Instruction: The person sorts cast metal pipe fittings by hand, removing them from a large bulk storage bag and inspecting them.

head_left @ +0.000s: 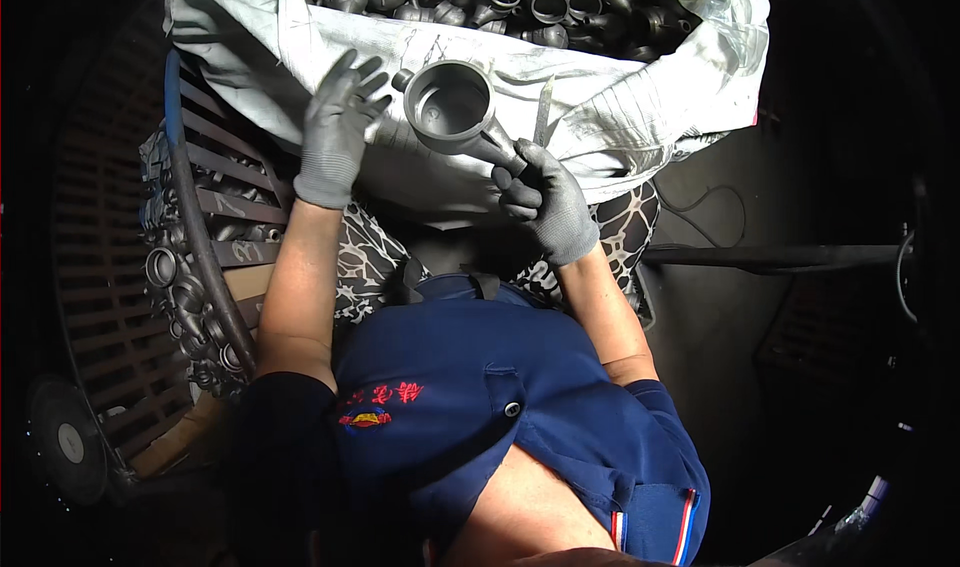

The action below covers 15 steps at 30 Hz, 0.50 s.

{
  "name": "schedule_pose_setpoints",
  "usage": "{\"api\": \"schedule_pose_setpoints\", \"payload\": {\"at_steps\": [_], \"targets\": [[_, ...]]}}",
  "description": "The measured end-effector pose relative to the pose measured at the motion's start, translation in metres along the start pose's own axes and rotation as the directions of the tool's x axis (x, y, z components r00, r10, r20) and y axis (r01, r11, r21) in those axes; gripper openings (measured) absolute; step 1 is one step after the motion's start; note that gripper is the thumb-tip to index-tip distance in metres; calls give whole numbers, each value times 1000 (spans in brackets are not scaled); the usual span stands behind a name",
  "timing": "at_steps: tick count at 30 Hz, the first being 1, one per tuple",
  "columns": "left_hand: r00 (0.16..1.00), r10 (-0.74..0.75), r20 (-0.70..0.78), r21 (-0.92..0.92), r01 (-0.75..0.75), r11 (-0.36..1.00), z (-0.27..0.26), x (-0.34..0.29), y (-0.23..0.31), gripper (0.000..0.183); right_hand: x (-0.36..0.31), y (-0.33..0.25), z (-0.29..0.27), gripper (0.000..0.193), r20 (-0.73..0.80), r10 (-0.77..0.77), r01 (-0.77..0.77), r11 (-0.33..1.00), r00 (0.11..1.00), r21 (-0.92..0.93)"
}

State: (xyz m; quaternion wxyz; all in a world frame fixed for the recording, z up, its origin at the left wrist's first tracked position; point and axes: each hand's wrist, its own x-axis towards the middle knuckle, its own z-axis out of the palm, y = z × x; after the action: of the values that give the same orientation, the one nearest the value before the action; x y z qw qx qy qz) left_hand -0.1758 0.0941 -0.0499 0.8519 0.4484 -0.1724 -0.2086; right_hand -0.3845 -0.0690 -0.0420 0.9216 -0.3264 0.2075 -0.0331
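A dark grey metal casting [450, 104], a hollow round cup with a short stub on its left side and a narrow stem at its lower right, is held up before a white sack. My right hand [548, 197], in a grey glove, is closed round the stem. From the top of those fingers rises a narrow, pointed grey strip like a file or blade [545, 112]; whether I grip it too I cannot tell. My left hand [343, 117], gloved alike, is open with fingers spread, left of the cup and apart from it.
The white woven sack [235, 42] ahead is heaped with similar dark castings [545, 7]. On the left, a slatted metal crate [240, 205] holds more castings [185, 297]. A dark bar [780, 256] runs across at the right, near a thin cable [740, 212] on the floor.
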Motion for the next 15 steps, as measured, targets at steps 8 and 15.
{"api": "schedule_pose_setpoints", "payload": {"at_steps": [8, 15], "targets": [[976, -215, 42, -252, 218, 943, 4, -19, -21, 33, -3, 5, 27, 39, -45, -186, 158, 922, 982, -354], [989, -144, -40, -106, 139, 985, 8, -22, -23, 30, -3, 2, 33, 46, -4, -244, 217, 871, 970, -441]]}}
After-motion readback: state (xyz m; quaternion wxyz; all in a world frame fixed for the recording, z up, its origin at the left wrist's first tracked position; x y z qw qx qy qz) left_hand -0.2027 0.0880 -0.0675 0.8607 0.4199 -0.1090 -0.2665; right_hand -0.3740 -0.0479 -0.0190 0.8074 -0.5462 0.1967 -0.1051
